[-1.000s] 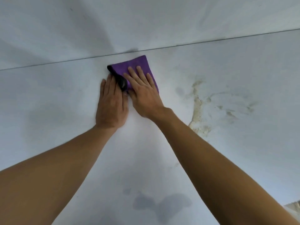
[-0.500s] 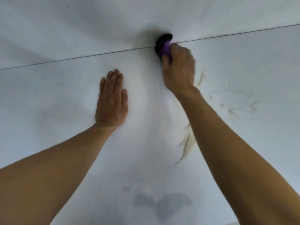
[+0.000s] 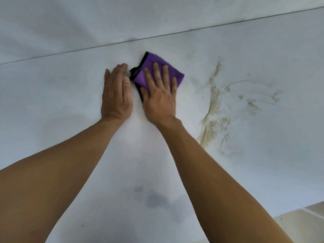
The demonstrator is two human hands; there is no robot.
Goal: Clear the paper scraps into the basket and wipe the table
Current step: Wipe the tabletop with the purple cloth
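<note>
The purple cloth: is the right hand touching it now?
Touching. The head view shows the right hand flat on the purple cloth, its straight fingers lying directly on the fabric.

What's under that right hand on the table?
A folded purple cloth with a black edge lies under the right hand, flat on the white table. The tabletop beneath the cloth is covered.

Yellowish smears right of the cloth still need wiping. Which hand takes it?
Right. The right hand already lies flat on the purple cloth, on the side nearest the smears. The left hand lies flat on the table, farther away.
</note>
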